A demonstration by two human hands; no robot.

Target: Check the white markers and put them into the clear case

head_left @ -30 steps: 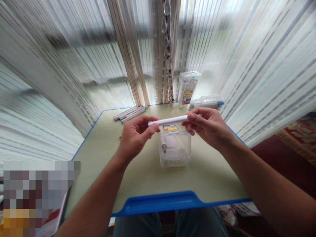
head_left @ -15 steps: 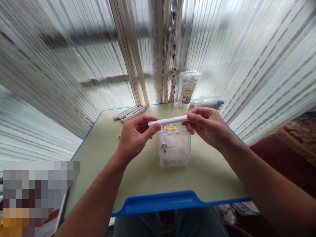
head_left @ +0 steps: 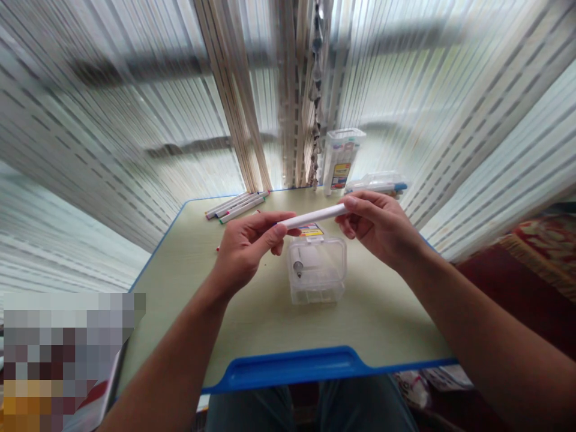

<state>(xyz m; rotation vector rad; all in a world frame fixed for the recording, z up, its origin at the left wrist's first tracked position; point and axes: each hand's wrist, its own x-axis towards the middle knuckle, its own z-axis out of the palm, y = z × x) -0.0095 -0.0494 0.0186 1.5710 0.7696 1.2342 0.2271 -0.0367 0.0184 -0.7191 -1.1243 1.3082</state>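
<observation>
A white marker (head_left: 317, 215) is held level in the air between both hands, its right end slightly raised. My left hand (head_left: 247, 246) pinches the left end with thumb and fingers, covering the tip. My right hand (head_left: 375, 223) grips the other end, which is hidden by its fingers. Below the marker, a clear plastic box (head_left: 318, 270) with a yellow label stands on the table (head_left: 252, 324). Inside the box one grey-tipped pen (head_left: 297, 264) can be seen.
Several white markers with coloured ends (head_left: 238, 205) lie at the back left of the table. A tall clear case (head_left: 342, 159) stands at the back, beside a lying clear case (head_left: 382, 182). A string curtain (head_left: 171, 120) hangs behind. A blue tray edge (head_left: 294, 366) borders the front.
The marker has tilted a little more, its right end higher. The left fingers have shifted along it and now cover the blue end seen before. Both hands still hold it.
</observation>
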